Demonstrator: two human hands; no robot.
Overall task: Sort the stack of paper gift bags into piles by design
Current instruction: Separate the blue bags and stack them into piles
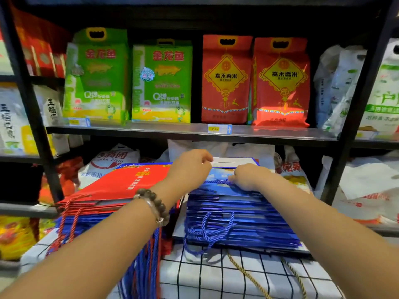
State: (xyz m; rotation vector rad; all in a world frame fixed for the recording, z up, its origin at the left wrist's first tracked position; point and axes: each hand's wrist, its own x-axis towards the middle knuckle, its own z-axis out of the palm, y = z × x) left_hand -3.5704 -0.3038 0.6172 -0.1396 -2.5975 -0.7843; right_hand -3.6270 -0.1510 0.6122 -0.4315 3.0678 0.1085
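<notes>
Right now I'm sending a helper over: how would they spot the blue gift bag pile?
Below the shelf of rice bags, two piles lie on a checked cloth. It is the right pile, under the right hand: all blue, blue cord handles; the left pile has a red top bag.

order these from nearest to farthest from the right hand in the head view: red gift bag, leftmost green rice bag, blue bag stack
1. blue bag stack, under the right hand, touching it.
2. red gift bag, atop the left pile.
3. leftmost green rice bag, on the shelf above, far left.
</notes>
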